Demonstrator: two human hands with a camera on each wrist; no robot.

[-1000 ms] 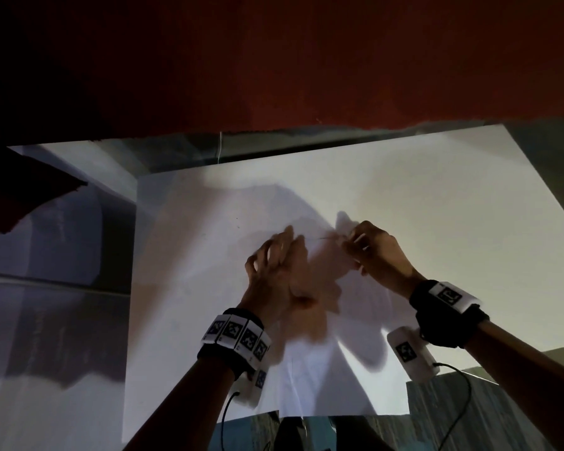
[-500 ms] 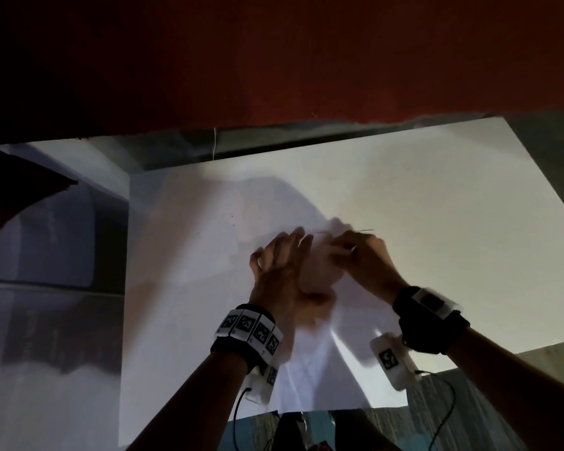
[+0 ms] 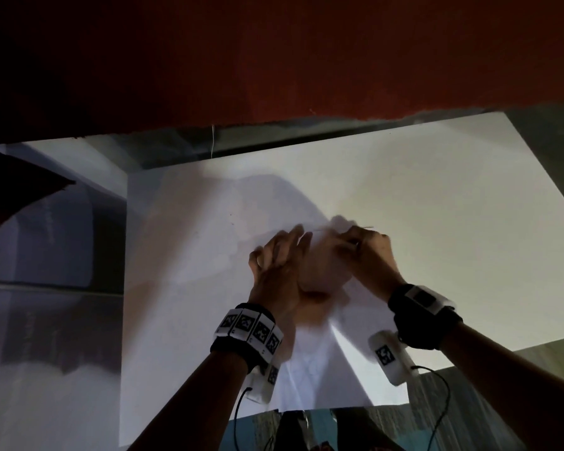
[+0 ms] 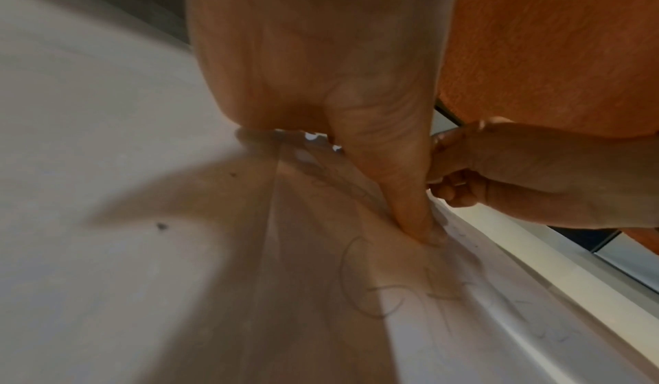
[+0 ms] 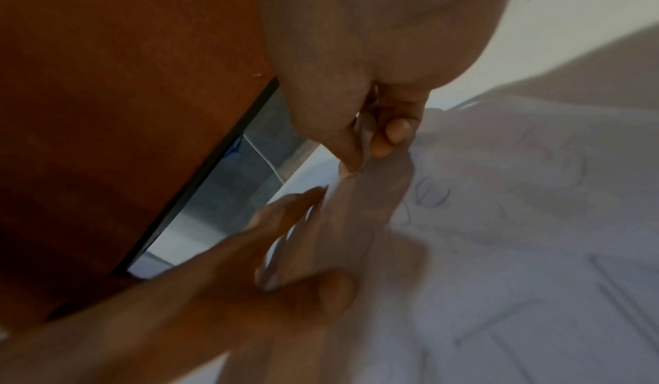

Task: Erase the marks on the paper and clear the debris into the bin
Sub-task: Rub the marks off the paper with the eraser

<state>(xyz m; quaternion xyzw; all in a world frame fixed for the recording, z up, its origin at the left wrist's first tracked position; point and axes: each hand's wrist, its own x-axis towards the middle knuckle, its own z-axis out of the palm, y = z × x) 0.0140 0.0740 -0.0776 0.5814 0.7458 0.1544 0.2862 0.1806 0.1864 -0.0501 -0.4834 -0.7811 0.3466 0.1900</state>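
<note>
A thin white paper sheet [image 3: 323,369] with faint pencil marks [image 4: 356,277] lies on a big white board [image 3: 437,222]. My left hand [image 3: 280,265] lies flat on the sheet with straight fingers, and its thumb [image 4: 403,192] presses the paper down. Just to its right, my right hand [image 3: 368,252] is curled. Its thumb and fingers pinch a small pale eraser [image 5: 362,142] whose tip touches the paper near the sheet's far edge. More pencil marks [image 5: 431,195] show beside the eraser. The left hand's fingers [image 5: 267,243] lie close to the eraser.
A red cloth [image 3: 274,60] hangs across the far side. A grey glassy surface [image 3: 46,255] lies left of the board. Wood-grain surface [image 3: 469,418] shows at the near right. Small dark specks [image 4: 162,226] dot the board. No bin is in view.
My right hand has shifted slightly left toward the left hand and back over the same spot. The left hand has stayed flat on the sheet.
</note>
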